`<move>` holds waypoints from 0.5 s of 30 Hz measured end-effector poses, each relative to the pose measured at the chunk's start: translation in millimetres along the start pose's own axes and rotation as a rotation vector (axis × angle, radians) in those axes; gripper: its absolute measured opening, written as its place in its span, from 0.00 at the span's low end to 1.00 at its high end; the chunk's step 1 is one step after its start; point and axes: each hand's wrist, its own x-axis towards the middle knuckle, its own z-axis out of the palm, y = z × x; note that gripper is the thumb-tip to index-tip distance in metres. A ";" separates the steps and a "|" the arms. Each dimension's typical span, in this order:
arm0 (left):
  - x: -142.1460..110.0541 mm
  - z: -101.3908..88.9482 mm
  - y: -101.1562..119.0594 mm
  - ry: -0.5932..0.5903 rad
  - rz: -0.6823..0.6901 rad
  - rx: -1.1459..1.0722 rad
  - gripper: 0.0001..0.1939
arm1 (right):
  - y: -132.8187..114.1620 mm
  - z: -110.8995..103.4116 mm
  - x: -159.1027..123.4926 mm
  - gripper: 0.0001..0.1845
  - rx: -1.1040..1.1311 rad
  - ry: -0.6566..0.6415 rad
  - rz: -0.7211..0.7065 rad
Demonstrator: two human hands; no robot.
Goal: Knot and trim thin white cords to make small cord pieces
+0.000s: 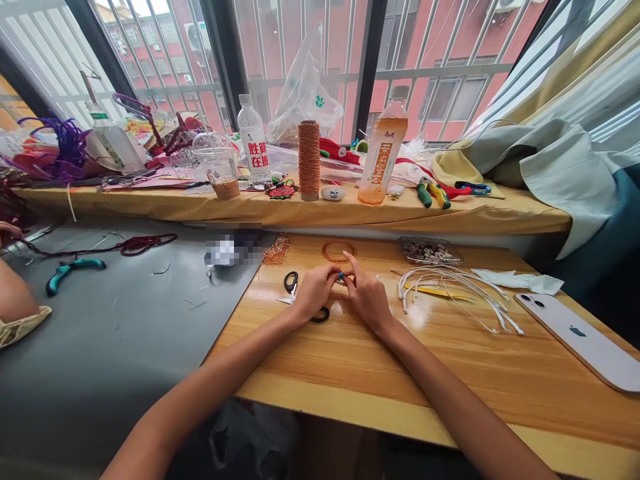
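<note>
While hands [316, 291] [369, 298] meet at blue piece [341, 275] | bottle [254, 147]: "胜算在握" | Apple-logo phone [583, 341]

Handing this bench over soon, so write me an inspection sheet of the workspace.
Surface: glossy wooden table beside a grey one.
Work things: small blue piece at the fingertips; scissors partly hidden by the left hand; wire coil beyond.
Clutter: white cords, tray of small pieces and phone to the right; spool, cup, clear bottle and amber bottle on the ledge.
Left hand: grip closed on the blue piece.
Right hand: index finger raised, grip unclear.
Cables: nothing seen.
Surroundings: barred window ahead; another person's hand at far left, teal pliers near it.
</note>
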 end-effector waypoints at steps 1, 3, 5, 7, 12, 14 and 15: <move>0.0 -0.1 0.1 0.001 0.002 0.017 0.08 | 0.6 0.2 0.3 0.26 0.027 0.005 0.005; -0.2 -0.1 -0.3 -0.001 0.017 0.047 0.08 | 1.5 0.3 1.4 0.25 0.095 0.015 0.031; -0.2 0.2 -1.5 0.003 0.040 0.072 0.08 | 2.2 -0.3 3.1 0.23 0.177 0.013 0.065; -0.2 0.7 -3.0 0.021 0.057 0.085 0.08 | 3.0 -2.0 5.1 0.18 0.247 -0.010 0.080; 0.0 0.6 -5.2 0.060 0.067 0.096 0.08 | 7.1 -7.7 10.1 0.11 0.322 -0.122 0.056; 0.0 0.1 -5.2 0.063 0.069 0.105 0.08 | 8.8 -9.3 11.2 0.10 0.378 -0.160 0.072; 0.0 -0.1 -5.2 0.065 0.070 0.109 0.08 | 9.4 -9.8 11.5 0.10 0.407 -0.178 0.084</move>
